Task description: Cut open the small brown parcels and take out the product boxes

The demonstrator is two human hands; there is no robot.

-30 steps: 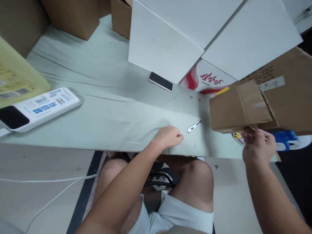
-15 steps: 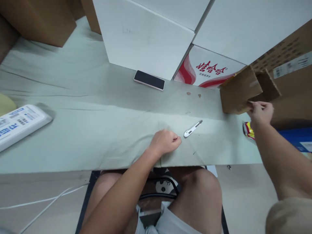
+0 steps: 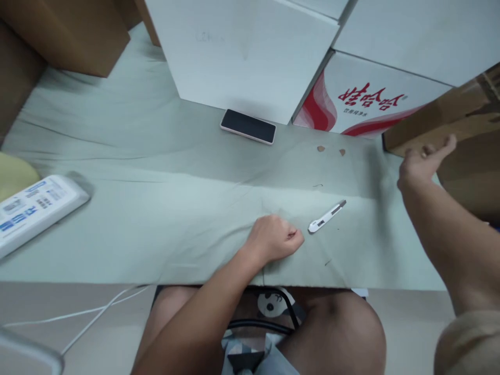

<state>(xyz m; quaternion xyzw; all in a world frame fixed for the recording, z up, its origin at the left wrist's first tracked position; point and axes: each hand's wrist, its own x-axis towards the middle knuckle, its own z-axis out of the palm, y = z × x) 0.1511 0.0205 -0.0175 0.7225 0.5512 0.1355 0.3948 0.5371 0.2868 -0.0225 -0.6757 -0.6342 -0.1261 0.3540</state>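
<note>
My left hand (image 3: 275,238) rests on the cloth-covered table as a closed fist, and nothing shows in it. Just right of its knuckles lies a white utility knife (image 3: 327,216), not touched. Over the table's right end, my right hand (image 3: 424,160) is raised with a finger stretched out and others partly bent; I see nothing held. Behind that hand stands a brown cardboard box (image 3: 422,127); whether they touch I cannot tell.
A black-faced phone (image 3: 248,126) lies against tall white boxes (image 3: 242,57). A red-and-white printed carton (image 3: 363,101) stands at the back right. Two brown scraps (image 3: 321,149) lie before it. On the left are a white labelled package (image 3: 42,205) and a brown carton (image 3: 78,36).
My right hand has let go of the small open cardboard box and its fingers have spread. That box and the yellow-red packet are out of view. My left fist stays by the knife.
</note>
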